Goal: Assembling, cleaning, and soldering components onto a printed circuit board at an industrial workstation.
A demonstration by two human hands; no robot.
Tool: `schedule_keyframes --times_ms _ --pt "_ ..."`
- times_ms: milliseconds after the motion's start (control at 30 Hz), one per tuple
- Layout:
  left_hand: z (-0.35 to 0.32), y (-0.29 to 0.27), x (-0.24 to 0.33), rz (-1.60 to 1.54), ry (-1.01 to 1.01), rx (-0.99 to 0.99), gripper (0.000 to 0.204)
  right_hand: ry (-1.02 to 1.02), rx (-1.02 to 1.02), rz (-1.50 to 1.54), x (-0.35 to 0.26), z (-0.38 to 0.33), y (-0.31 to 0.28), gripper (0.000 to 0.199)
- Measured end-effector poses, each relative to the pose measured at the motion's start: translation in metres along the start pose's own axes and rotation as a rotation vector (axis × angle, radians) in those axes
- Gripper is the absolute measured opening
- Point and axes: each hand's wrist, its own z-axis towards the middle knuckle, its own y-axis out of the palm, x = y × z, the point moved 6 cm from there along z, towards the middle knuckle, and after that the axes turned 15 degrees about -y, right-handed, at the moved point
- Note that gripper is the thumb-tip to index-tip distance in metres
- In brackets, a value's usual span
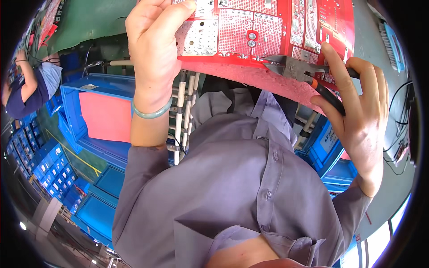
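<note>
A large red circuit board (268, 33) with silvery solder points and dotted pad areas lies before me at the top of the view. My left hand (154, 38) grips its left part, thumb resting on the board's face and the other fingers partly out of frame. Diagonal cutters (295, 68) with dark handles and an orange band are in my right hand (364, 102), fingers and thumb around the handles. Their jaws are at the board's near edge, by a row of solder points; whether they touch one I cannot tell. Pink foam (250, 77) shows under that edge.
At left, a blue bin (103, 149) holds a pink sheet (106, 117). More blue bins (333, 147) stand below the table at right. On the grey-green tabletop at right lie a blue brush (391, 47) and black cables (397, 123). Another person (35, 85) works at far left.
</note>
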Motion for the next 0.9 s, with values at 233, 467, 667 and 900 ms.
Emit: schedule_keyframes --times_ms 233,467,667,900 --pt "-0.001 0.0 0.001 0.029 -0.015 0.022 0.046 0.0 -0.05 -0.016 -0.001 0.003 0.0 0.061" --pt "-0.001 0.002 0.0 -0.029 0.0 0.008 0.047 0.037 -0.016 -0.02 -0.006 0.002 0.0 0.058" --pt "0.001 0.002 0.0 -0.005 -0.016 -0.001 0.047 -0.287 -0.004 0.169 -0.048 -0.01 -0.001 0.047" --pt "0.0 0.004 0.004 0.068 0.008 0.015 0.047 -0.246 0.008 0.128 -0.044 -0.009 0.001 0.053"
